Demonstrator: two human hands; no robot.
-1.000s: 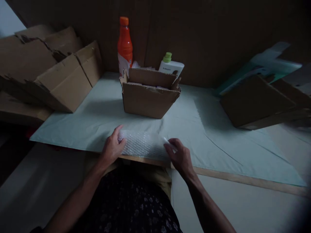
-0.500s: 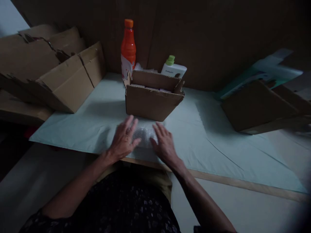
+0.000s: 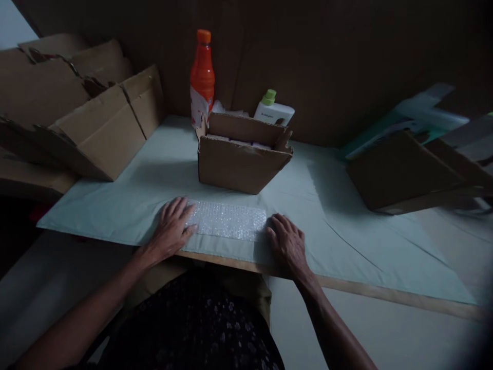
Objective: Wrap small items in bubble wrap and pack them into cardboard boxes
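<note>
A clear strip of bubble wrap [image 3: 229, 221] lies flat on the pale green cloth near the table's front edge. My left hand [image 3: 171, 228] rests at its left end, fingers stretched out and thumb touching the wrap. At the right end lies my right hand [image 3: 287, 241], palm down, its fingers loosely bent and apart beside the wrap's edge. Neither hand has anything in its grasp. Just beyond the wrap stands a small open cardboard box [image 3: 241, 167], with the tops of some packets showing inside.
Behind the box stand an orange bottle [image 3: 202, 77] and a white bottle with a green cap [image 3: 273, 110]. Several cardboard boxes [image 3: 103, 128] crowd the left side. On the right, another carton [image 3: 404, 172] sits by a teal-and-white package [image 3: 419, 121]. Pale cloth [image 3: 346, 236] covers the tabletop.
My hands have moved apart, the left one leftward and the right one rightward, from above the bubble wrap to its two ends. More of the wrap now shows.
</note>
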